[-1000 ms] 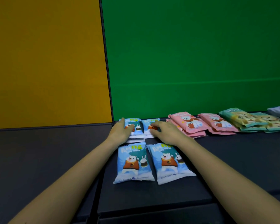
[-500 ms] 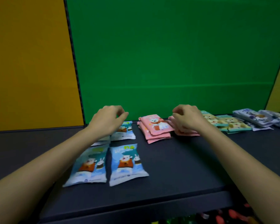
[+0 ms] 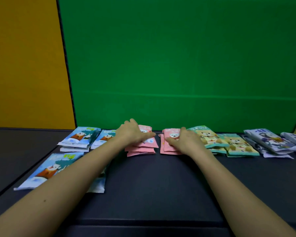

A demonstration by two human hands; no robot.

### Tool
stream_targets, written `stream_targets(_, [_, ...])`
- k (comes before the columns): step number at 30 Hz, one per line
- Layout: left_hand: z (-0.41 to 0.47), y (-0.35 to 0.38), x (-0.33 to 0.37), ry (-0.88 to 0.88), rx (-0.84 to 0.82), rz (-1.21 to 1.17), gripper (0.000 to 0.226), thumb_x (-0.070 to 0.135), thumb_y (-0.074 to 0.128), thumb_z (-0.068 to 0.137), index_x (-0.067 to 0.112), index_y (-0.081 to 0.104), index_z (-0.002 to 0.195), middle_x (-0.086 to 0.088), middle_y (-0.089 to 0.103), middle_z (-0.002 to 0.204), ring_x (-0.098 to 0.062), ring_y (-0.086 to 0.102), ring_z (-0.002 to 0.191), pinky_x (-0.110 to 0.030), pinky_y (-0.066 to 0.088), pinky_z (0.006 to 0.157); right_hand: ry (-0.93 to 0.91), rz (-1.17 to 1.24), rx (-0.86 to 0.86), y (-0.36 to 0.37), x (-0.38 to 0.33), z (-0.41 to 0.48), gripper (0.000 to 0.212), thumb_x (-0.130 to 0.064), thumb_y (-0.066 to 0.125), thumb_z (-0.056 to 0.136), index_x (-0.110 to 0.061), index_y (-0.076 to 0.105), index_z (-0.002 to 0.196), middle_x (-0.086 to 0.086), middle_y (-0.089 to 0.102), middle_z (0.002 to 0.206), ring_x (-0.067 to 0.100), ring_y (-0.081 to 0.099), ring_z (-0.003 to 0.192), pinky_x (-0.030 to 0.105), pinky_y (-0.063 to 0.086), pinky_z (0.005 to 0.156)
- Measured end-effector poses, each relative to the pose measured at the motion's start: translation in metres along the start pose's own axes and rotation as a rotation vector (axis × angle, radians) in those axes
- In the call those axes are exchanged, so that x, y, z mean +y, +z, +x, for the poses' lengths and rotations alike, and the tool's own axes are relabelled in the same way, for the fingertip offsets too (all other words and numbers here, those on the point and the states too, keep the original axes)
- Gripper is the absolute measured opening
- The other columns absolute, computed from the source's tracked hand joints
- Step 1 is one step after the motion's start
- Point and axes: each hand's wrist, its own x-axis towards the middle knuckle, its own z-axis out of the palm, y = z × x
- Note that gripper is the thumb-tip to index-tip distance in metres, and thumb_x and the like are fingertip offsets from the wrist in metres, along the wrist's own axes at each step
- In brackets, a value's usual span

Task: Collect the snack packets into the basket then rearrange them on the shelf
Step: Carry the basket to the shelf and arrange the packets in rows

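Snack packets lie in rows on the dark shelf (image 3: 152, 185). My left hand (image 3: 132, 134) rests on top of the left pink stack (image 3: 143, 148), thumb stretched across the top packet. My right hand (image 3: 186, 141) lies on the right pink stack (image 3: 168, 149), thumb pointing left. Two stacks of blue packets (image 3: 79, 137) sit far left. In front of them lies another blue packet (image 3: 50, 170), and one beside it is mostly hidden under my left forearm. No basket is in view.
Teal packets (image 3: 236, 144) lie right of the pink stacks, and white-purple packets (image 3: 270, 141) are further right, running out of view. A green panel (image 3: 178, 65) and an orange panel (image 3: 24, 65) stand behind the shelf. The shelf's front edge (image 3: 143, 223) is near me.
Both hands left the far blue packets, moved right while raised and curled, and now lie on the two pink stacks. The view shifted right along the shelf.
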Motion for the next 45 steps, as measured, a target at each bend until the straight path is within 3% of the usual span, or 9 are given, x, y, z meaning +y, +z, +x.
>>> stream_targets(8, [0.004, 0.009, 0.011, -0.03, 0.075, -0.148, 0.064, 0.052, 0.06, 0.082, 0.002, 0.04, 0.117, -0.017, 0.056, 0.123, -0.035, 0.053, 0.113, -0.037, 0.044, 0.085, 0.034, 0.116, -0.065, 0.006, 0.005, 0.01, 0.087, -0.052, 0.054, 0.085, 0.006, 0.021, 0.141, 0.019, 0.038, 0.144, 0.033, 0.039, 0.131, 0.037, 0.036, 0.103])
stream_targets(14, [-0.01, -0.006, 0.009, -0.046, 0.077, -0.54, 0.037, 0.018, 0.039, 0.095, -0.005, 0.032, 0.123, -0.024, 0.054, 0.121, -0.038, 0.056, 0.107, -0.04, 0.046, 0.09, 0.025, 0.361, -0.004, -0.016, -0.003, 0.002, 0.047, -0.024, 0.039, 0.097, 0.002, 0.025, 0.134, 0.024, 0.048, 0.133, 0.038, 0.05, 0.119, 0.039, 0.04, 0.096])
stream_targets(18, [-0.047, -0.027, 0.001, -0.003, -0.026, -0.821, 0.017, 0.013, 0.035, 0.097, 0.007, 0.034, 0.113, -0.007, 0.054, 0.085, -0.015, 0.051, 0.062, -0.02, 0.045, 0.048, -0.094, 0.671, 0.021, -0.053, 0.007, -0.021, 0.044, -0.017, 0.038, 0.094, -0.014, 0.019, 0.134, 0.017, 0.058, 0.118, 0.037, 0.062, 0.098, 0.047, 0.047, 0.092])
stream_targets(22, [-0.092, -0.026, -0.017, 0.059, -0.135, -0.785, 0.02, 0.018, 0.04, 0.098, 0.014, 0.036, 0.116, -0.003, 0.057, 0.086, -0.014, 0.053, 0.07, -0.028, 0.045, 0.068, -0.25, 0.628, -0.106, -0.056, 0.021, -0.067, 0.036, -0.016, 0.038, 0.096, -0.031, 0.026, 0.126, 0.003, 0.056, 0.11, 0.023, 0.063, 0.081, 0.038, 0.05, 0.08])
stream_targets(26, [-0.117, -0.015, -0.032, 0.097, -0.212, -0.563, 0.038, 0.028, 0.043, 0.097, 0.015, 0.026, 0.128, -0.004, 0.06, 0.097, -0.017, 0.056, 0.083, -0.033, 0.044, 0.083, -0.252, 0.531, -0.203, -0.034, 0.027, -0.103, 0.029, -0.023, 0.034, 0.098, -0.036, 0.032, 0.125, 0.004, 0.055, 0.124, 0.02, 0.06, 0.101, 0.033, 0.045, 0.093])
stream_targets(31, [-0.129, -0.016, -0.033, 0.253, -0.145, -0.11, 0.038, 0.038, 0.041, 0.095, 0.015, 0.027, 0.122, 0.004, 0.046, 0.074, -0.016, 0.047, 0.073, -0.031, 0.035, 0.07, -0.188, 0.188, -0.196, -0.025, 0.027, -0.121, 0.036, -0.043, 0.024, 0.098, -0.038, 0.022, 0.133, 0.002, 0.045, 0.138, 0.025, 0.05, 0.118, 0.038, 0.04, 0.092])
stream_targets(38, [-0.132, -0.017, -0.039, 0.269, -0.235, -0.04, 0.032, 0.042, 0.04, 0.095, 0.016, 0.03, 0.11, 0.005, 0.045, 0.07, -0.011, 0.044, 0.065, -0.029, 0.034, 0.062, -0.207, -0.123, -0.253, -0.037, 0.023, -0.125, 0.052, -0.053, 0.02, 0.095, -0.033, 0.012, 0.143, 0.003, 0.052, 0.133, 0.027, 0.051, 0.116, 0.036, 0.036, 0.081])
stream_targets(42, [-0.125, -0.026, -0.04, 0.255, -0.183, 0.013, 0.034, 0.043, 0.044, 0.093, 0.016, 0.034, 0.111, 0.003, 0.049, 0.077, -0.018, 0.048, 0.074, -0.031, 0.036, 0.067, -0.193, -0.26, -0.281, -0.053, 0.018, -0.113, 0.06, -0.063, 0.023, 0.091, -0.031, 0.026, 0.142, 0.004, 0.05, 0.137, 0.026, 0.048, 0.123, 0.037, 0.039, 0.095])
stream_targets(45, [-0.101, -0.037, -0.035, 0.24, -0.021, -0.05, 0.029, 0.034, 0.043, 0.095, 0.009, 0.041, 0.112, -0.008, 0.058, 0.096, -0.028, 0.055, 0.09, -0.031, 0.034, 0.069, -0.261, -0.064, -0.174, -0.06, 0.0, -0.093, 0.052, -0.054, 0.032, 0.093, -0.022, 0.044, 0.133, 0.005, 0.053, 0.135, 0.023, 0.05, 0.12, 0.035, 0.04, 0.096])
